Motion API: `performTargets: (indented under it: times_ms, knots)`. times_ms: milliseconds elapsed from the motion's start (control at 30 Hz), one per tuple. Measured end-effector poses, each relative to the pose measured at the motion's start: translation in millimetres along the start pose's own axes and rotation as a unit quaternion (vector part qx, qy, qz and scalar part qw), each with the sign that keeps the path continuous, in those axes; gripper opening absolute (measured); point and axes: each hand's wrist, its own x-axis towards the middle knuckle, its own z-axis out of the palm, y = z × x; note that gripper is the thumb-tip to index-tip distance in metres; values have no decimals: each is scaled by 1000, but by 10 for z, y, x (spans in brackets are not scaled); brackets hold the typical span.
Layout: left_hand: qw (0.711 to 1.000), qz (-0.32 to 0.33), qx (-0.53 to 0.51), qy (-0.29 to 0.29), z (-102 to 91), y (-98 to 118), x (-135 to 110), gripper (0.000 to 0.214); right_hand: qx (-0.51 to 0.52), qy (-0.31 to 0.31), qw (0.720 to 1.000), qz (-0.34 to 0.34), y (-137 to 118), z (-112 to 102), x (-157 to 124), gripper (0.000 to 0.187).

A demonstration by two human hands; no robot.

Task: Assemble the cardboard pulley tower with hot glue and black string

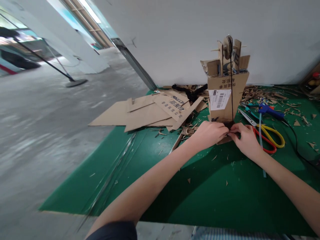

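Observation:
A cardboard tower (pixel 226 96) with a printed label stands upright on the green table. A cardboard pulley wheel (pixel 228 47) sits on a thin stick at its top. From the wheel a dark cord (pixel 231 90) runs straight down the front face. My left hand (pixel 212 131) and my right hand (pixel 241 136) meet low in front of the tower, fingertips pinched together at the cord's lower end. The fingers hide most of what lies between them; something dark shows just above. Scissors (pixel 266 133) with red and yellow handles lie beside my right hand.
A blue glue gun (pixel 271 111) with its cable lies to the right, with a translucent glue stick (pixel 260 143) nearby. Flat cardboard sheets (pixel 147 115) overhang the table's left edge. Cardboard scraps (pixel 265 93) litter the back, against a white wall (pixel 180 40).

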Motion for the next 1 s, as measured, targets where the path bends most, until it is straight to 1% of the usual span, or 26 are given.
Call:
performTargets:
  times_ms: [67, 167, 300, 400, 567, 667, 833, 1000]
  knots:
    - [1000, 0, 2, 3, 2, 10, 3, 24, -14, 3, 1000, -12, 5, -9, -8, 2]
    - [1000, -7, 6, 4, 0, 35, 14, 22, -47, 11, 998, -45, -9, -33, -19, 4]
    - [999, -38, -7, -9, -21, 70, 35, 19, -83, 22, 993, -83, -56, -65, -32, 3]
    - [998, -50, -32, -24, -41, 70, 43, 19, -88, 27, 992, -83, -73, -74, -35, 5]
    - [995, -48, -76, -44, -63, 24, 42, 21, -80, 18, 993, -80, -58, -70, -33, 8]
    - [994, -52, -86, -52, -66, 15, 43, 20, -76, 11, 994, -83, -58, -76, -30, 11]
    - [993, -79, -72, -39, -43, 34, 45, 19, -84, 15, 992, -89, -74, -83, -28, 12]
    - [996, -74, -40, -24, -20, 50, 44, 16, -79, 16, 994, -78, -79, -65, -37, 11]
